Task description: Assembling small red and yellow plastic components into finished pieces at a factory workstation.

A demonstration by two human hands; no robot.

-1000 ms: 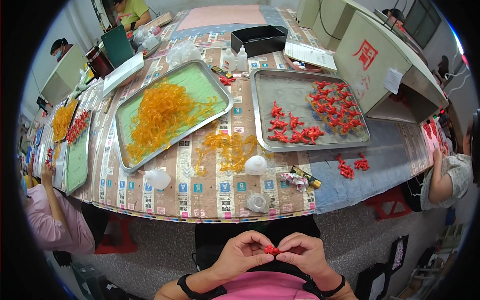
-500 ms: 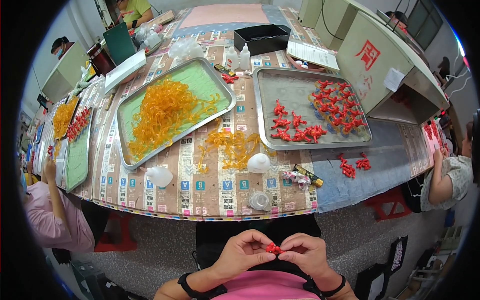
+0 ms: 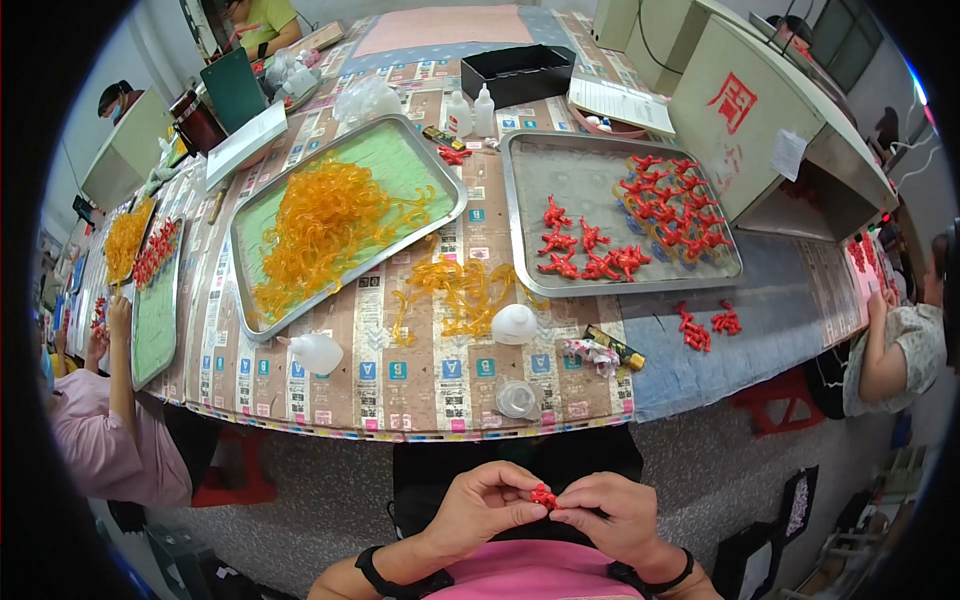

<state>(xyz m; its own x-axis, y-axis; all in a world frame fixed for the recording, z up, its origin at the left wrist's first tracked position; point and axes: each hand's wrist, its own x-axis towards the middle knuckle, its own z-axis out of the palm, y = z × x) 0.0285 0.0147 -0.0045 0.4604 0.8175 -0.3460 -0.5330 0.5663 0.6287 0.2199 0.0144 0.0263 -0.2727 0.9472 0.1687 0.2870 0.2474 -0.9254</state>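
Observation:
Above my lap, just off the table's near edge, a small red plastic figure (image 3: 544, 497) is pinched between my two hands. My left hand (image 3: 492, 510) grips its left side with thumb and forefinger. On its other side, the fingertips of my right hand (image 3: 606, 510) are closed on the same piece. Much of the figure is hidden by the fingers. More red figures (image 3: 598, 262) lie in the grey-lined metal tray (image 3: 514, 215) at the right, some resting on yellowish translucent pieces. Two loose red clusters (image 3: 693, 328) sit on the blue cloth.
A green-lined tray (image 3: 240, 285) holds a heap of orange translucent strips (image 3: 330, 220); more strips (image 3: 455, 295) lie on the table. Nearby are white squeeze bottles (image 3: 316, 352), a clear round container (image 3: 517, 400), a crumpled tube (image 3: 590, 355) and a black bin (image 3: 517, 78). Co-workers sit at both sides.
My right hand has shifted slightly and its fingers have straightened a little on the red figure. At left, a co-worker's arm has moved up toward the orange pile.

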